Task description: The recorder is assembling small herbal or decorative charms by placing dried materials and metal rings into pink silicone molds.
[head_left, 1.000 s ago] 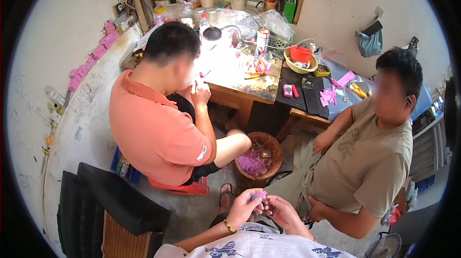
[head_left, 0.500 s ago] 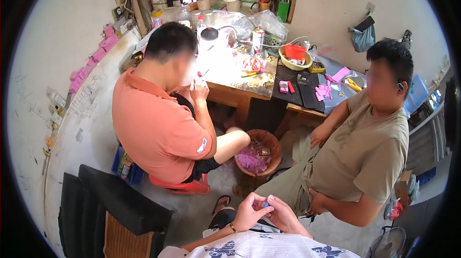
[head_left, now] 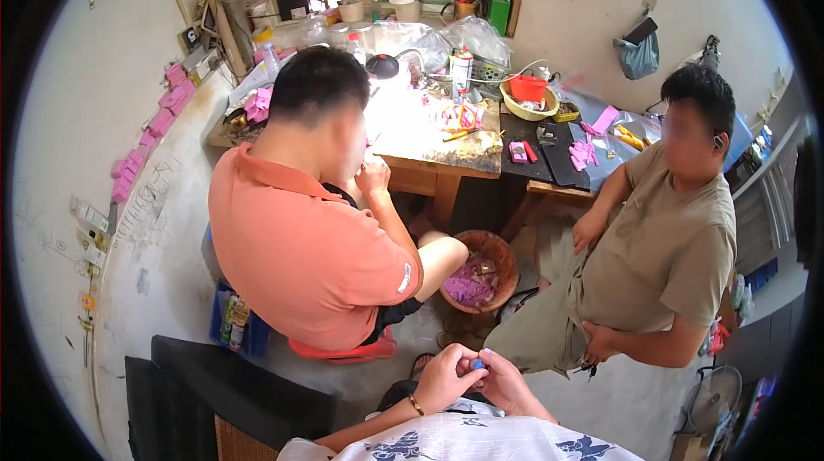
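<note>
Low in front of the wearer, the left hand [head_left: 445, 378] and right hand [head_left: 508, 384] press together, fingertips pinching a small blue piece [head_left: 477, 364] between them. Just beyond stands a brown basket [head_left: 498, 248] of pink scraps.

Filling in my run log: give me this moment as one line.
left hand: pinching small blue piece | right hand: touching same piece | ahead: bowl of pink scraps

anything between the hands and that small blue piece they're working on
Nothing visible does. The left hand and right hand meet around the small blue piece, their fingertips pinching it directly. The basket of pink scraps sits apart, farther ahead on the floor.
</note>
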Demonstrator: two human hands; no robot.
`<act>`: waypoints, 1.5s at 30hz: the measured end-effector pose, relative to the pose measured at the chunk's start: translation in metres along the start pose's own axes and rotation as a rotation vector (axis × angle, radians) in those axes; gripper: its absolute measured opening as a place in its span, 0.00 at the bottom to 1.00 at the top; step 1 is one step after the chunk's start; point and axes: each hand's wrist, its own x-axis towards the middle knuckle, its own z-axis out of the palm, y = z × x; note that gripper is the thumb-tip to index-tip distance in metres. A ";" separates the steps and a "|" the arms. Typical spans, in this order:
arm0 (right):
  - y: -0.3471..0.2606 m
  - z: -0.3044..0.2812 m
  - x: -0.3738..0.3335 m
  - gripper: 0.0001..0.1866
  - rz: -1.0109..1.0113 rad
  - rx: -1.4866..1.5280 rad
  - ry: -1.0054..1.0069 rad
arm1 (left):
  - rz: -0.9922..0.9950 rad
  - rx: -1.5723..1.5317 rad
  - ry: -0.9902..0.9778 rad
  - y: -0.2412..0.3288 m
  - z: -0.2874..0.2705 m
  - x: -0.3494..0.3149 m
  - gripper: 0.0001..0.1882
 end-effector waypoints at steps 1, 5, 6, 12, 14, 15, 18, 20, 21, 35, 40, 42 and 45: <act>0.004 0.000 0.001 0.10 -0.001 0.017 0.007 | 0.016 0.006 -0.009 -0.001 -0.004 0.000 0.16; 0.015 0.005 0.003 0.09 -0.012 0.056 0.041 | 0.004 -0.006 -0.055 0.000 -0.016 0.000 0.16; 0.016 0.006 0.003 0.09 -0.016 0.057 0.043 | 0.005 -0.003 -0.053 0.000 -0.017 -0.001 0.16; 0.017 0.012 0.004 0.09 -0.047 0.025 0.018 | 0.021 -0.004 -0.052 -0.002 -0.023 -0.003 0.16; 0.015 0.011 0.002 0.11 0.002 0.028 0.060 | 0.029 0.007 -0.051 0.002 -0.023 -0.003 0.16; 0.012 0.013 0.000 0.11 0.003 0.025 0.056 | 0.029 0.002 -0.053 0.004 -0.021 -0.003 0.16; 0.005 0.011 -0.007 0.12 0.040 0.051 0.103 | 0.032 -0.004 -0.052 0.006 -0.012 -0.003 0.16; 0.003 0.005 -0.012 0.12 0.043 0.090 0.076 | 0.032 -0.002 -0.056 0.008 -0.004 -0.005 0.16; 0.003 0.001 -0.016 0.12 0.043 0.092 0.077 | 0.048 0.001 -0.056 0.009 0.001 -0.006 0.16; -0.071 0.004 -0.037 0.23 -0.228 0.318 -0.109 | 0.068 -0.491 0.145 0.049 0.018 0.021 0.14; -0.098 0.013 -0.052 0.30 -0.306 0.410 -0.410 | 0.076 -0.600 0.076 0.070 0.014 0.027 0.17; -0.101 0.017 -0.056 0.32 -0.315 0.453 -0.439 | 0.060 -0.623 0.045 0.078 0.015 0.029 0.18; -0.096 0.017 -0.061 0.35 -0.326 0.484 -0.475 | 0.064 -0.710 0.019 0.082 0.016 0.024 0.20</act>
